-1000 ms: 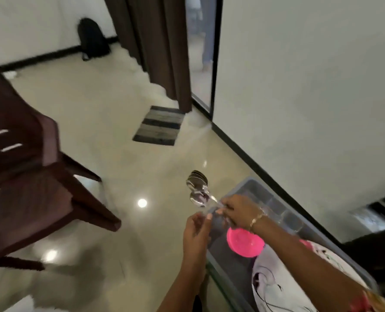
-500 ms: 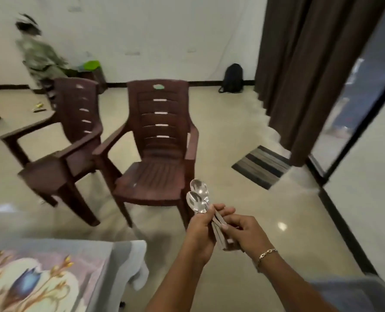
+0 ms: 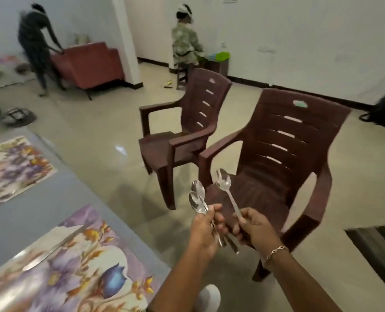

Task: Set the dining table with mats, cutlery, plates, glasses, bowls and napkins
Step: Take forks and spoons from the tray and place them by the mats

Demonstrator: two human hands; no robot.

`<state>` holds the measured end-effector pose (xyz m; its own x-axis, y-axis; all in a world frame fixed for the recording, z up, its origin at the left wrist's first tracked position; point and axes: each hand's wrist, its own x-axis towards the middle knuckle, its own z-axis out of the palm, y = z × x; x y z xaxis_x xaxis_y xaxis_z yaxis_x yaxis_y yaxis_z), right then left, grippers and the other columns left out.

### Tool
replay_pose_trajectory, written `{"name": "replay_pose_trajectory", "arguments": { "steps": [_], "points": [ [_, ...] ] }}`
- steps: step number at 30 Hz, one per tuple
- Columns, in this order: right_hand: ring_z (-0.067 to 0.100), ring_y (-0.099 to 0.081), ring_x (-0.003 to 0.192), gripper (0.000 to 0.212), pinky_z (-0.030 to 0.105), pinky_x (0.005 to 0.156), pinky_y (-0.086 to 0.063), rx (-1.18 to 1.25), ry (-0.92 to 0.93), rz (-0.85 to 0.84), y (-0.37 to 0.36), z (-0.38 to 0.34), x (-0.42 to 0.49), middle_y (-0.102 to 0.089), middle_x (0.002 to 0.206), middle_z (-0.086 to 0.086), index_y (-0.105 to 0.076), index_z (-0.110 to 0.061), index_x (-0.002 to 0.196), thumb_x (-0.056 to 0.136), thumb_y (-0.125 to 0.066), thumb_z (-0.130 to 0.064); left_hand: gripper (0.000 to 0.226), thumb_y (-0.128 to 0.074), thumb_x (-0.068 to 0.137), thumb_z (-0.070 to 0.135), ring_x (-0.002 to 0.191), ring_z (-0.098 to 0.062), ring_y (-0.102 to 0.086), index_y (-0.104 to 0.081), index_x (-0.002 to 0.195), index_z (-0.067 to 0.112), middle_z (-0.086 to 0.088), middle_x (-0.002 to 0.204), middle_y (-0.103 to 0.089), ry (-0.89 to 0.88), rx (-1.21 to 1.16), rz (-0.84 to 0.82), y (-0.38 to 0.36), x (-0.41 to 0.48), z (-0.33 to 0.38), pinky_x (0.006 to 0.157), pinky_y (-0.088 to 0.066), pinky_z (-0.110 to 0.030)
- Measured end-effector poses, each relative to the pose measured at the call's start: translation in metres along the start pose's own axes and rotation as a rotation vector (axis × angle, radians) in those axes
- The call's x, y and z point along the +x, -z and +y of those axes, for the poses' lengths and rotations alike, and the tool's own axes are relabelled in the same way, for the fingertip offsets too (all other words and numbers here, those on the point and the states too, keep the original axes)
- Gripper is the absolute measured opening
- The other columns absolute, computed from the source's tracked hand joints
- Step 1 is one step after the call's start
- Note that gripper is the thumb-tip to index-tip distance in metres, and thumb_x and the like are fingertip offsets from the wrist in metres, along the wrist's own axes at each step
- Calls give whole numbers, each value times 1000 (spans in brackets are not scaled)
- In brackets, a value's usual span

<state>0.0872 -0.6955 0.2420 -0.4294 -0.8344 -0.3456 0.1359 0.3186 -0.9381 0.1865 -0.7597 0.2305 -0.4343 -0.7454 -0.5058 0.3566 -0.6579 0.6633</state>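
Spoons, bundle (image 3: 197, 200): polished steel, 2 bowls visible one over the other, bowls up and tilted left, handles gripped together in the left hand (image 3: 206, 224) with their ends sticking out below the fist; exact count unclear. Spoon, single (image 3: 224, 182): polished steel, near upright, bowl up, handle end pinched in the right hand (image 3: 254, 226), just right of the bundle and apart from it. Mat, near (image 3: 74, 266): floral print in purple, white, blue and gold, flat on the grey table (image 3: 52, 192) beside its edge. Mat, far (image 3: 11, 170): similar purple floral print, flat, further along the same table, blurred.
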Motion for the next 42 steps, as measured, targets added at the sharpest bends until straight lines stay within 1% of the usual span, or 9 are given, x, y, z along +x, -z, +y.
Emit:
{"name": "replay_pose_trajectory", "arguments": {
  "steps": [3,6,10,16,19,29,33,38,42],
  "points": [
    [8,-45,36,19,18,37,-38,18,-61,-165,-16,-11,38,-54,54,7,-49,-6,86,95,-37,6,24,-34,101,18,29,-2,-27,-53,92,5,4,44,-41,-27,-36,102,12,29,18,30,-23,-13],
    [11,-49,36,22,19,37,-44,30,-161,-306,-29,-22,82,-49,60,11,-46,-3,85,94,-33,11,21,-36,100,19,26,-2,-25,-49,90,6,3,47,-43,-35,-154,194,16,57,38,27,-18,-11],
    [14,-55,49,17,24,50,-53,-137,-144,-520,-42,-44,138,-52,66,8,-53,0,85,92,-41,10,17,-33,98,7,27,-4,-28,-50,92,5,-2,50,-48,-145,-273,327,18,86,64,27,-20,-11],
    [7,-51,47,20,20,48,-44,-416,-40,-770,-70,-76,200,-56,54,-1,-60,-8,78,86,-54,9,28,-34,101,17,30,-6,-35,-53,88,1,-2,48,-54,-327,-402,494,25,107,91,30,-27,-15],
    [5,-53,47,18,18,46,-44,-471,-44,-905,-103,-80,221,-57,59,1,-60,-9,77,84,-57,8,29,-35,101,18,29,-4,-33,-54,86,2,-1,46,-54,-392,-452,617,45,107,99,28,-25,-14],
    [2,-47,34,23,15,35,-39,-733,-73,-1391,-279,-61,229,-54,44,-4,-56,-6,70,80,-58,15,27,-36,99,12,26,-3,-27,-55,82,4,-1,48,-50,-662,-743,1015,148,65,139,27,-17,-10],
    [3,-40,34,24,15,38,-38,-884,28,-1554,-336,-54,214,-46,43,-5,-56,-7,69,78,-60,16,27,-35,98,9,25,-2,-25,-54,78,4,-1,49,-45,-753,-878,1088,173,38,145,25,-16,-9],
    [13,-50,51,12,20,46,-45,-1054,209,-1677,-394,-45,202,-54,60,7,-62,0,78,77,-63,12,25,-36,98,11,28,-3,-29,-58,90,1,-4,56,-50,-797,-976,1258,199,22,133,29,-18,-11],
    [13,-48,51,15,19,44,-45,-1175,308,-1732,-434,-31,200,-49,58,5,-60,1,82,76,-62,14,22,-38,94,8,26,-4,-30,-58,89,-1,-7,55,-49,-862,-1139,1278,201,13,125,28,-19,-9]
  ]
}}
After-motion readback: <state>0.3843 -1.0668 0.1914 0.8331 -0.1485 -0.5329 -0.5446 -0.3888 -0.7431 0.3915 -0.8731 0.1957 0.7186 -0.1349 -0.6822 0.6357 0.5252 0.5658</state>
